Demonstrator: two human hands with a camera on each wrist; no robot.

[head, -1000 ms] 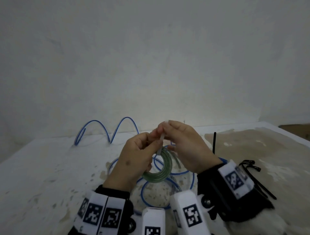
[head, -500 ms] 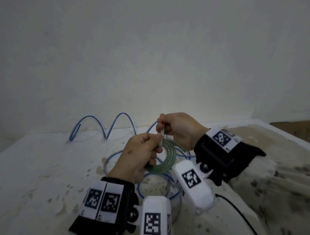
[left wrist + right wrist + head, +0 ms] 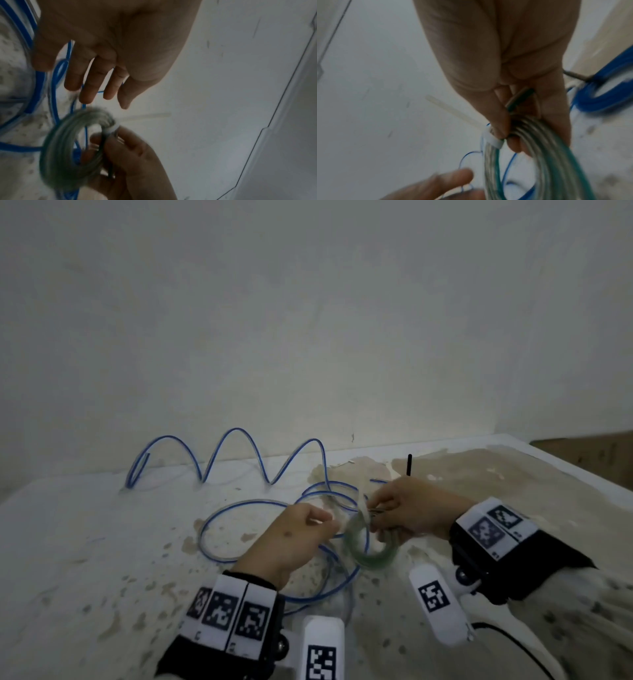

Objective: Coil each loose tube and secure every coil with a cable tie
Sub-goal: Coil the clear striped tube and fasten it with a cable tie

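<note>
Right wrist view: right hand (image 3: 518,83) pinches green coil (image 3: 539,155) at white tie (image 3: 491,139), left hand (image 3: 109,44) slack, empty; best to hold the pinch and pull the tail snug.

Right hand (image 3: 513,67) grips a coil of translucent green plastic tube (image 3: 530,155) between thumb and fingers (image 3: 553,108). A white plastic cable tie (image 3: 491,139) encircles the coil, tail projecting upper left. Loose blue tube (image 3: 599,102) lies on the desk (image 3: 599,148). Left hand (image 3: 436,186) blurred, lower left.
</note>
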